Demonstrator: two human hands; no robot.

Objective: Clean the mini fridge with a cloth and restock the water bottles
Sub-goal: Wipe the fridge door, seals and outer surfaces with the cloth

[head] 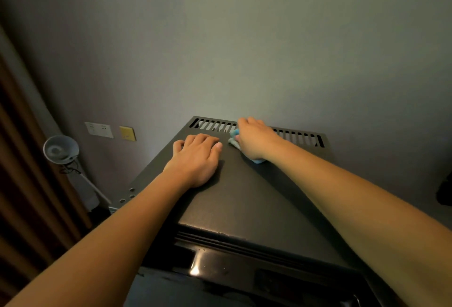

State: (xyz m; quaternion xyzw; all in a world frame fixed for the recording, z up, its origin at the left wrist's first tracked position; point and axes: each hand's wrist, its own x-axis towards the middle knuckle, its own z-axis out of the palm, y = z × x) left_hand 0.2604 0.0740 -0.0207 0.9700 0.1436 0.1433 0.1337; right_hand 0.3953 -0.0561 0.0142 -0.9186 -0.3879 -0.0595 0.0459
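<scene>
The black mini fridge (247,199) stands against a grey wall, seen from above, its door shut. A slotted vent (293,135) runs along the back of its top. My right hand (254,139) presses a light blue cloth (234,140) onto the top near the vent, and most of the cloth is hidden under the hand. My left hand (198,159) rests palm down on the fridge top just left of it, fingers slightly curled, holding nothing. No water bottles are in view.
A white desk lamp (61,151) stands low at the left of the fridge. Wall sockets (99,130) and a yellow plate (127,133) sit on the wall behind it. A brown curtain (27,184) hangs at far left. A dark object (445,191) is at the right edge.
</scene>
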